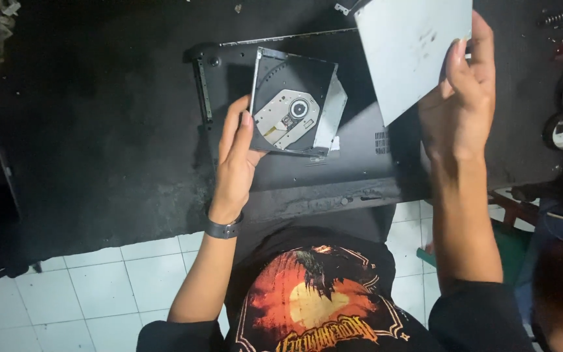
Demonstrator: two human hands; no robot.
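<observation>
Head view: an optical disc drive point(292, 104) is gripped by the left hand point(237, 153) above a dark laptop base point(307, 166); its grey metal cover point(412, 49) is held by the right hand point(461, 98), just beside.

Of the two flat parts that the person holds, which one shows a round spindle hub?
The optical drive tray in the left hand: dark, with a round hub. The metal cover plate in the right hand is plain grey.

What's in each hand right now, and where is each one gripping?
Left hand holds the opened optical drive tray by its left edge, thumb on top. Right hand holds the flat grey metal cover by its lower right edge.
</observation>
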